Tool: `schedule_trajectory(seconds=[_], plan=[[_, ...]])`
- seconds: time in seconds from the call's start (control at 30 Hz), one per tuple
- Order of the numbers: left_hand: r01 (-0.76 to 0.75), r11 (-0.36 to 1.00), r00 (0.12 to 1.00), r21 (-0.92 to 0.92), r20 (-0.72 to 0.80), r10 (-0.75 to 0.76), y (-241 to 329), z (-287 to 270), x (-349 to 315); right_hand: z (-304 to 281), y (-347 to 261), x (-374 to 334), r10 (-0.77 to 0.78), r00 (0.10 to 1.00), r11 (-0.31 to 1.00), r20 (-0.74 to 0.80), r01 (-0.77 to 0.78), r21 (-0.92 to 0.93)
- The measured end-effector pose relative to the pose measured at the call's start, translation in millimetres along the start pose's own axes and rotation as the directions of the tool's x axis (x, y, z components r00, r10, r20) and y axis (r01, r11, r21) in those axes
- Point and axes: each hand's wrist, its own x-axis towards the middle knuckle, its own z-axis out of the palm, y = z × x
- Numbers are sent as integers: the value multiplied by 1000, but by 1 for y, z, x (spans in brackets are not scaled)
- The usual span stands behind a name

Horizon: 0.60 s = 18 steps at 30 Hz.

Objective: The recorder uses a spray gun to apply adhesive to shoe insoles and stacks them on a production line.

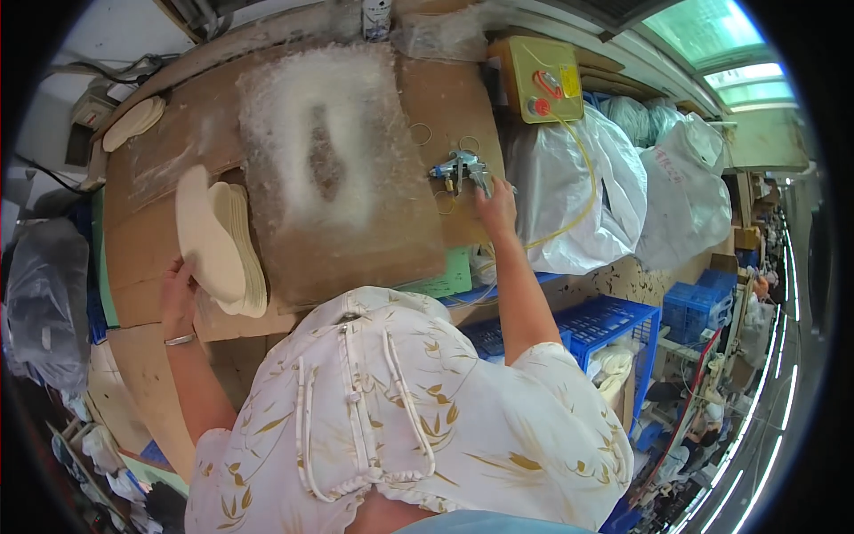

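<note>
Cream insole (206, 236), metal spray gun (460, 166) — both on the go
Left hand (181, 287) pinches the insole's edge by the stack (251, 262) on the counter (142, 240) — right hand (496, 206) is at the gun's handle, can't tell if gripping.

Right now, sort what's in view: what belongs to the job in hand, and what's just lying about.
Apparently part of the job:
Cream insole at the left hand
Insole stack beside it
Spray gun at the right hand
White-crusted board

Seemingly just lying about:
White plastic bag
Blue crate
Grey plastic
</note>
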Motion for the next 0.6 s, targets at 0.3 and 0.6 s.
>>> schedule_trajectory(seconds=[0.3,0.6], plan=[[-3,947,999,-320,46,19,-3,54,-10,9,26,44,285,864,954,416,-296,-40],[61,908,998,-414,14,-61,-27,63,-15,-125,-30,20,169,637,27,752,-766,643]])
